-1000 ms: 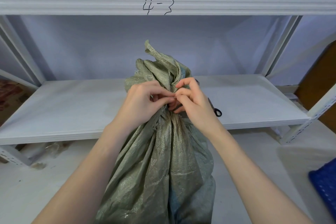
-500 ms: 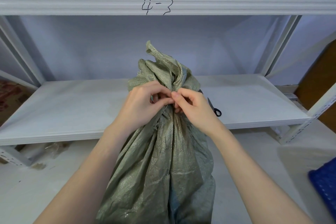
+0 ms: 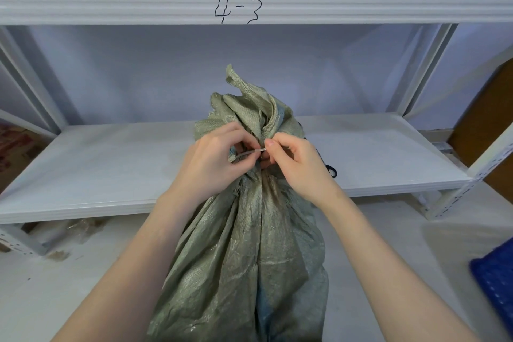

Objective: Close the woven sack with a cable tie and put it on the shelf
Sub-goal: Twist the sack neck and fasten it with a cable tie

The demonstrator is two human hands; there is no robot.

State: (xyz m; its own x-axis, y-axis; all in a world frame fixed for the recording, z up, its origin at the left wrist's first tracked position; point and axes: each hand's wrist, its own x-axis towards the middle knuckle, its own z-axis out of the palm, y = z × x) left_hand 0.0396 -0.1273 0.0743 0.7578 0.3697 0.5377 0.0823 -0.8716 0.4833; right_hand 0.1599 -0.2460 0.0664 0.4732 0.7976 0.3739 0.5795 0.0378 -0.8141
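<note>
Your olive-green woven plastic sack (image 3: pixel 244 244) stands upright on the pale floor at the centre of the frame, just in front of the white lower shelf board (image 3: pixel 111 164), so the lift afterwards looks short. You have bunched its mouth into a narrow neck, with the loose top fanning up above your knuckles, which gives the tie something slim to circle. Your left hand (image 3: pixel 213 164) is curled closed around that neck from the left, keeping the gather from springing open. Your right hand (image 3: pixel 294 164) is pinched shut, thumb against forefinger, on the tip of the thin pale translucent cable tie (image 3: pixel 249 152), which runs as a short strip between your two hands; whether its tail is already through the head you cannot tell from here. A dark looped object (image 3: pixel 331 171) lies on the shelf board behind your right hand.
</note>
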